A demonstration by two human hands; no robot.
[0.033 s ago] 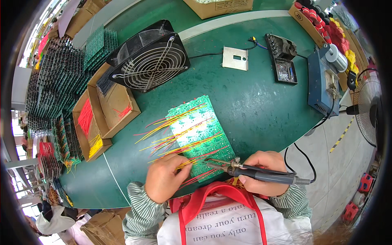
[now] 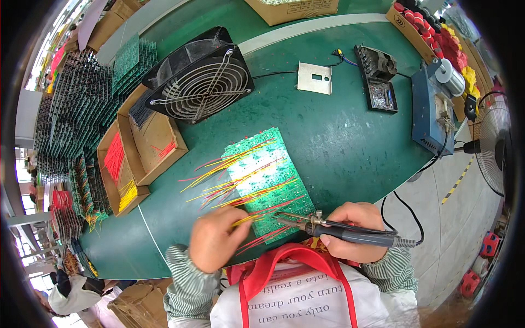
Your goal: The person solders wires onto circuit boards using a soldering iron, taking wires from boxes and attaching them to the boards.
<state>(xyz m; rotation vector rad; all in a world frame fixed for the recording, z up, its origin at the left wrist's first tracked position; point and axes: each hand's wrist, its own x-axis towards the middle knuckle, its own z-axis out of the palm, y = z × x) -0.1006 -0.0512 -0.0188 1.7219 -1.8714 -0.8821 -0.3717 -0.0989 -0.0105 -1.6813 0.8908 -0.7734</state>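
Far to the left of the hands, open cardboard boxes (image 2: 143,154) hold red and yellow wires, and a black fan (image 2: 201,82) lies beyond them. The left hand (image 2: 217,238) pinches a yellow wire (image 2: 244,220) between its fingertips, at the near end of the green circuit board (image 2: 266,180). This board lies on the green tabletop (image 2: 350,142), just in front of both hands, with many wires on it. The right hand (image 2: 351,229) grips a soldering iron (image 2: 339,229); its tip points left, at the board's near edge, close to the left fingers.
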